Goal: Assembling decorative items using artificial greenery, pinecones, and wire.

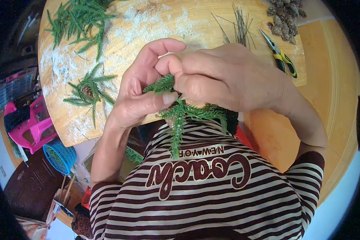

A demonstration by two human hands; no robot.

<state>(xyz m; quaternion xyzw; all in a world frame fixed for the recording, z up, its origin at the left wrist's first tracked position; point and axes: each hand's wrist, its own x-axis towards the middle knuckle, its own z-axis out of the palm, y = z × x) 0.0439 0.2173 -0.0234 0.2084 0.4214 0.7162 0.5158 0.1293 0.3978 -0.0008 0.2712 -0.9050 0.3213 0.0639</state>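
Observation:
Between my two hands, close to my chest, is a green artificial pine sprig (177,130) with its needled arms spreading downward and to the right. My left hand (142,86) grips it from the left, the thumb pressed on its centre and the upper fingers curled. From the right, my right hand (228,80) pinches at the same centre with its fingers closed. A bit of brown shows under my left thumb, but the fingers cover most of the middle. Left of my hands, a pine sprig with a pine cone at its centre (87,92) lies on the wooden table (204,18).
Green sprigs (82,22) are piled at the far left, with white flakes (156,26) scattered about. Thin wires (240,28), pliers with yellow-and-black handles (279,54) and pine cones (285,20) lie at the far right. A blue basket (60,157) and pink stool (32,126) stand lower left.

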